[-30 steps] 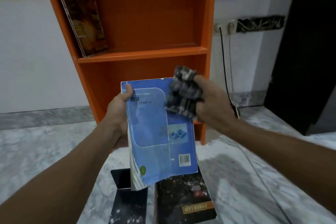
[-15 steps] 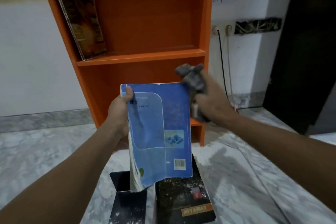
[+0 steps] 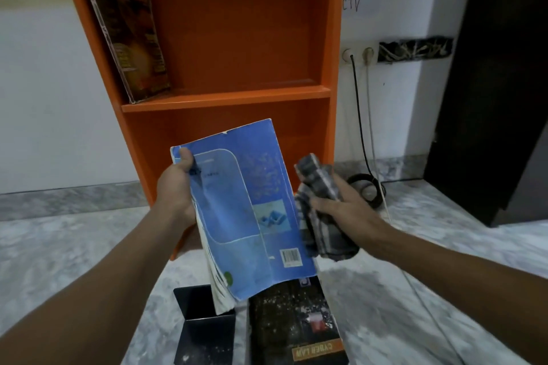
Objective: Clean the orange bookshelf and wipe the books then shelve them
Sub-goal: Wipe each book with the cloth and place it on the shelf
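Orange bookshelf [image 3: 255,38] standing on the marble floor [image 3: 59,246] against a white wall; one book with a red-and-yellow cover [image 3: 130,35] leans in the left corner of its upper compartment, touching the left side panel. Left hand [image 3: 175,187]: grip closed on the upper left corner of a blue paperback [image 3: 252,216], thumb across the cover, the book held tilted in front of the lower shelf with its barcode near the lower right corner and its page edges fanned along the left. Right hand [image 3: 341,210]: grip clenched around a bunched grey checked cloth [image 3: 320,216], which lies just beside the right edge of the blue cover. One second earlier the cloth was pressed on the upper right part of the cover; half a second earlier it was at the top right corner; now it has come off the cover and sits lower, at the side, while the book's top has tipped further to the right. On the floor below the paperback: a dark book lettered "CYBER LAW" [image 3: 293,326], lying flat, and just to its left a black metal bookend [image 3: 204,332]. Both have kept their places.
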